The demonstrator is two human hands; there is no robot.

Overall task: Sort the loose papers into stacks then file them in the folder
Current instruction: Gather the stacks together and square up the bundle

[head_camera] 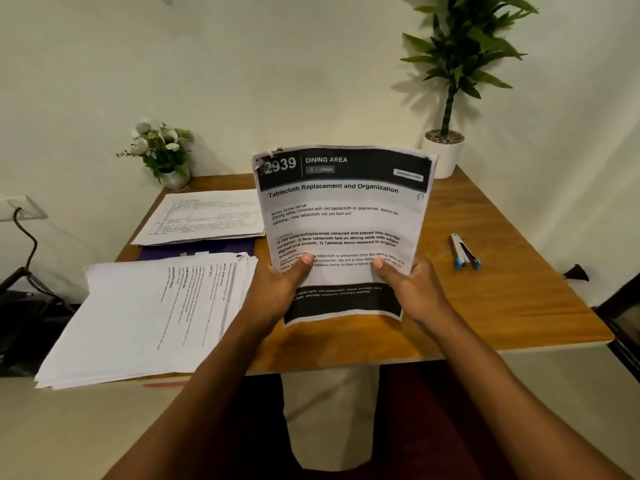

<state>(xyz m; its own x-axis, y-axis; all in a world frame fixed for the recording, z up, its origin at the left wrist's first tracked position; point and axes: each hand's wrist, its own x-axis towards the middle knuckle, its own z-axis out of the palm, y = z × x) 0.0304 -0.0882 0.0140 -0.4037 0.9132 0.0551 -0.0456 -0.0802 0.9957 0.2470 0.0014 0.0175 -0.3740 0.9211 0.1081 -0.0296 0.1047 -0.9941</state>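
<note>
— What could go wrong from here?

— Mostly the big paper stack (138,317) in front of the dark blue folder (194,252). It's fanned out, and its near corner seems to hang past the desk (502,289) edge. I'd guess one brush of a forearm while laying this sheet down would send it sliding to the floor, and the sorting with it.

— And the sheet itself?

— The printed sheet (341,220) is held up off the desk, right of the folder, facing the person. The left hand (287,285) and right hand (412,282) are apart, each pinching its lower part with the thumb in front. Only the bottom is gripped, so the top could flop over. The top left corner is already ragged and might tear further.

— What's on it?

— A black header band reading "2939 DINING AREA", the title "Tablecloth Replacement and Organization", and another black band at the foot. It bows a little. I can't tell whether it's one sheet or several.

— Is the folder reachable?

— Hardly. A smaller paper stack (204,216) lies over its far side, so both stacks must shift before filing.
</note>
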